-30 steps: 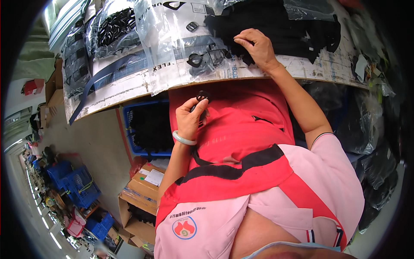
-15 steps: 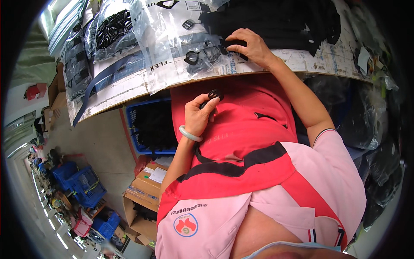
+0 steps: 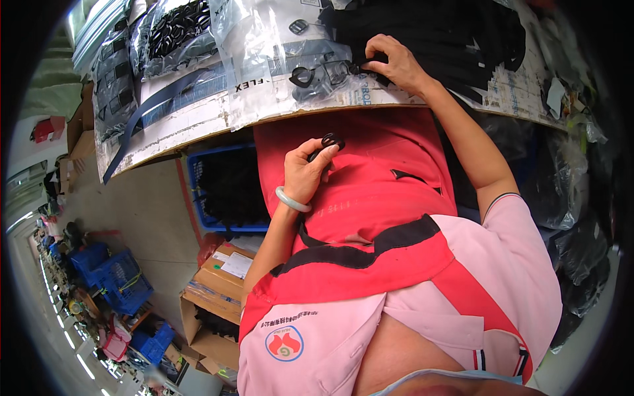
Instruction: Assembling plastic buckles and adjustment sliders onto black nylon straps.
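above the lap, left hand [image 3: 305, 173] pinching black ring [image 3: 329, 140]

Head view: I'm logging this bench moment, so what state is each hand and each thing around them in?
left hand: raised over the red apron, pinching a black ring
black ring: held at the left fingertips, off the table
right hand: on the table, fingers closed on a black strap
black strap: piled on the table
clear bag: lying flat, small black buckles inside
blue crate: under the table, dark contents
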A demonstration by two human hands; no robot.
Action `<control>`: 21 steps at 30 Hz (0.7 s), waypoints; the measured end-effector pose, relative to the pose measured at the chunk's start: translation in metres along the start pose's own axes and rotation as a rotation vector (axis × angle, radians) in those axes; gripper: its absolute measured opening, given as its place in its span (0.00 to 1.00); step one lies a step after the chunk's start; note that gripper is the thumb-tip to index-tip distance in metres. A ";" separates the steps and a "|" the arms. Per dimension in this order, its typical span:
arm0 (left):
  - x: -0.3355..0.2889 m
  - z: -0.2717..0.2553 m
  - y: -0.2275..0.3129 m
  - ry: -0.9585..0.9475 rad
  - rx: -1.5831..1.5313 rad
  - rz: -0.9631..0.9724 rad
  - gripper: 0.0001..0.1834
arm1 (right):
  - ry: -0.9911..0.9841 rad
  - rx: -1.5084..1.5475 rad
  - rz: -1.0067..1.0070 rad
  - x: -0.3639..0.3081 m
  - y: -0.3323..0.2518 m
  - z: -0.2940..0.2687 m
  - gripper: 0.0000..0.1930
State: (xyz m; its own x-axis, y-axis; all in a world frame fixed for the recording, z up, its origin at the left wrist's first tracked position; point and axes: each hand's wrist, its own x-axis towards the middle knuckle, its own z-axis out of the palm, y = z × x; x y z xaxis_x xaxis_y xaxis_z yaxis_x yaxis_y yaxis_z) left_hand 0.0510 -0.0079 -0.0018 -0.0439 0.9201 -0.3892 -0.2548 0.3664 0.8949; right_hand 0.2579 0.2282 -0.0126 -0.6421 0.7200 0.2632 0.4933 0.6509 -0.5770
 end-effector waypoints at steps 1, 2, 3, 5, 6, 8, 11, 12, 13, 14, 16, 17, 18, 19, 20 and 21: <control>-0.001 0.000 -0.001 -0.007 -0.006 0.001 0.06 | -0.003 -0.003 0.000 -0.002 0.001 -0.001 0.10; -0.001 -0.001 -0.001 -0.005 -0.010 0.001 0.06 | 0.056 -0.022 -0.066 -0.001 -0.002 -0.005 0.09; -0.001 0.000 0.000 0.004 -0.022 0.005 0.06 | 0.115 -0.041 -0.131 0.000 -0.005 -0.008 0.09; 0.000 0.000 0.003 0.016 -0.036 0.006 0.06 | 0.243 -0.046 -0.162 0.003 -0.013 -0.024 0.09; 0.001 -0.001 0.004 0.049 0.002 0.020 0.07 | 0.268 0.083 -0.133 0.006 -0.025 -0.034 0.07; 0.002 -0.002 0.009 0.110 0.068 0.061 0.08 | 0.289 0.260 -0.022 0.005 -0.063 -0.053 0.06; 0.000 0.000 0.019 0.141 0.039 0.094 0.07 | -0.011 0.556 0.173 -0.010 -0.130 -0.058 0.08; 0.001 0.003 0.020 0.138 0.041 0.089 0.07 | -0.161 0.629 0.208 -0.021 -0.135 -0.048 0.08; 0.001 0.005 0.021 0.140 0.050 0.113 0.06 | -0.313 0.702 0.240 -0.034 -0.137 -0.031 0.08; 0.002 0.007 0.020 0.143 0.058 0.138 0.06 | -0.384 0.792 0.386 -0.044 -0.139 -0.018 0.08; 0.004 0.011 0.016 0.152 0.111 0.191 0.06 | -0.433 0.975 0.611 -0.057 -0.137 0.002 0.11; 0.004 0.011 0.013 0.163 0.167 0.251 0.07 | -0.440 0.980 0.612 -0.059 -0.135 0.007 0.11; 0.003 0.010 0.011 0.169 0.169 0.245 0.07 | -0.431 0.966 0.653 -0.061 -0.132 0.012 0.11; 0.003 0.009 0.008 0.190 0.239 0.290 0.07 | -0.421 0.952 0.695 -0.062 -0.130 0.015 0.11; 0.005 0.008 0.005 0.205 0.308 0.335 0.08 | -0.409 0.978 0.705 -0.063 -0.129 0.018 0.10; 0.006 0.006 0.004 0.205 0.309 0.327 0.08 | -0.412 0.982 0.712 -0.063 -0.128 0.021 0.10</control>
State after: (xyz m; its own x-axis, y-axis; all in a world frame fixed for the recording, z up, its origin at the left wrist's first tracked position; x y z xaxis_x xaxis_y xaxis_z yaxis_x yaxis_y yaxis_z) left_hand 0.0560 0.0001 0.0007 -0.2710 0.9588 -0.0847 0.1008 0.1158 0.9881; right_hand 0.2230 0.0939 0.0287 -0.6365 0.5926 -0.4936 0.2766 -0.4220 -0.8634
